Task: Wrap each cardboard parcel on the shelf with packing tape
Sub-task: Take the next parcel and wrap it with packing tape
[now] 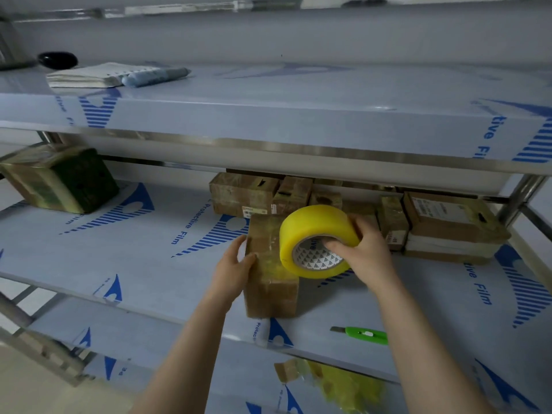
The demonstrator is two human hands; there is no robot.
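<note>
**Parcel Held on the Middle Shelf, Tape Roll Gripped Above It**

Nearest, on the lower shelf (209, 380), a crumpled wad of yellowish tape scraps (337, 383) is seen. On the near edge of the middle shelf (119, 264), a green utility knife (366, 335) is laid flat, to the right of the parcel. The cardboard parcel (268, 282), already glossy with tape, is stood at the centre of this shelf. It is held at its left edge by the left hand (234, 264), the thumb laid on top and the fingers pressed against the left face. The yellow tape roll (310, 231) is gripped by the right hand (367, 249) just above the parcel's right side, with the thumb hooked into the core and the fingers wrapped over the outer rim. Farther back, a cluster of parcels (245, 192) is stacked against the rear, and a large wrapped box (59, 180) is set at the far left. On the upper shelf (268, 115), papers (89, 74) are laid at the far left.
</note>
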